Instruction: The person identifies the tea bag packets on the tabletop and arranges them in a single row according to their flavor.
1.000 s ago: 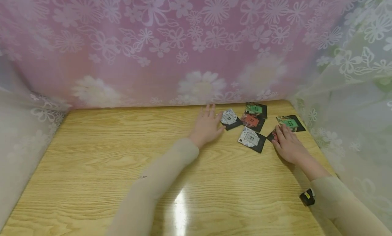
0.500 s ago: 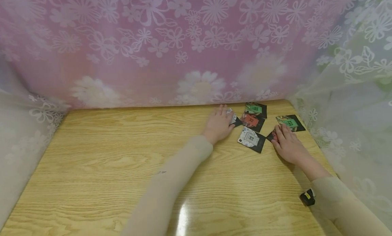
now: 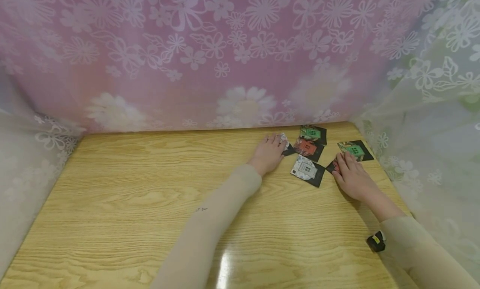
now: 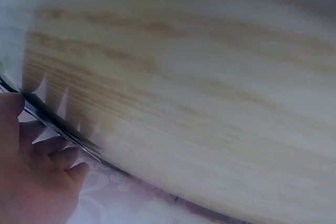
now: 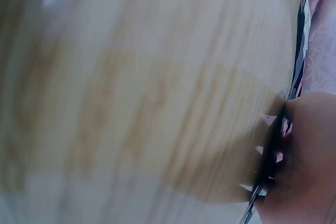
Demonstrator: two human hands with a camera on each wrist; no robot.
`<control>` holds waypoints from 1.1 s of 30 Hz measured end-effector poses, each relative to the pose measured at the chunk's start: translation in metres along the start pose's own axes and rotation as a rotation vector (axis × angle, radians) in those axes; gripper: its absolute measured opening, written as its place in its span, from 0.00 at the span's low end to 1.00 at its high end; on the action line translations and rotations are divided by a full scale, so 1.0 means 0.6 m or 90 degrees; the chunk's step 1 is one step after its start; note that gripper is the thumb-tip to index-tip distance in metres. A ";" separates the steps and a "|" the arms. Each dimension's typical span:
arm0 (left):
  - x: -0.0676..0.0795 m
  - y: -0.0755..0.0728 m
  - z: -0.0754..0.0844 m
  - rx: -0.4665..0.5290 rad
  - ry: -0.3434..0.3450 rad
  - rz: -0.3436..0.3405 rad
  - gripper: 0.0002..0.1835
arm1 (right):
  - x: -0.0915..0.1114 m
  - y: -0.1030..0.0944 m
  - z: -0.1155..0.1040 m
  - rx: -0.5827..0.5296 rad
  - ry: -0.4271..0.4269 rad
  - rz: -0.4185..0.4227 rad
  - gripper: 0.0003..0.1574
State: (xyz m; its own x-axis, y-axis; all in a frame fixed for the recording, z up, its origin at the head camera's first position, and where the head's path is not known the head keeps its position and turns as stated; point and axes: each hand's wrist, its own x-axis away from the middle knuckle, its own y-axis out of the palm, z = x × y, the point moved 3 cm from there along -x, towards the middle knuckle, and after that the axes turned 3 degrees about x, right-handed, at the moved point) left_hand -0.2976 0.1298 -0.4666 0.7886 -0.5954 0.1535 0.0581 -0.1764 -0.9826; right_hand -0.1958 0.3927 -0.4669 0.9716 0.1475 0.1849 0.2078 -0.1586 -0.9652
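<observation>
Closest in, see the cream fabric right sleeve [image 3: 412, 239], with a small black block [image 3: 376, 241] marked yellow beside it; could snag on the table's side if swung outward. Up now to the right hand [image 3: 354, 183]: fingers laid down loosely, gripped around nothing, resting on a flat red-and-black printed square [image 3: 331, 167], mostly hidden. Drag that leftward and might nudge the flat white-and-blue floral square with a black end [image 3: 308, 170], corner to corner with it. Press too wide and might tow the right-hand green-and-black printed square [image 3: 358, 150], just past the fingertips, perhaps over the nearby table edge.

Across to the left hand [image 3: 268, 155]: fingers relaxed over a flat white-and-black floral square [image 3: 289, 150], not wrapped round it. Push right too hard and could ride onto the brick-red-and-black printed square [image 3: 308, 148] alongside, or shove the rear green-and-black printed square [image 3: 314, 133] behind. Too thin to pick up easily, by the look; cannot tell whether paper or foil.

Now the surface: glare low down, then yellow wood-grained tabletop [image 3: 150, 197] running back. Sheer white floral curtains [image 3: 438, 176] at both sides; pink floral curtain [image 3: 168, 80] across the back.
</observation>
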 end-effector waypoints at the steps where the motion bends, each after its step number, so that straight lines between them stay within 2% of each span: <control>1: 0.002 0.000 -0.002 0.000 0.003 0.000 0.34 | 0.000 0.000 -0.001 -0.003 -0.001 0.001 0.46; 13: 0.033 -0.003 -0.026 0.032 0.026 -0.021 0.33 | -0.001 -0.002 -0.003 0.010 -0.002 -0.005 0.47; 23: 0.063 0.014 -0.070 0.089 0.047 -0.039 0.31 | 0.001 -0.003 -0.003 0.009 -0.004 -0.004 0.46; 33: 0.104 0.022 -0.110 0.134 0.057 -0.043 0.31 | 0.002 0.001 -0.003 -0.001 -0.003 0.004 0.46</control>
State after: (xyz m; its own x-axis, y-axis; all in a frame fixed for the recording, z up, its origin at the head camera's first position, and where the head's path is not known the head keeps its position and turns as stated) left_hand -0.2877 0.0385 -0.4633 0.7216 -0.6568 0.2190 0.2425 -0.0565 -0.9685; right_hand -0.1940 0.3913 -0.4669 0.9723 0.1515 0.1778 0.2017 -0.1605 -0.9662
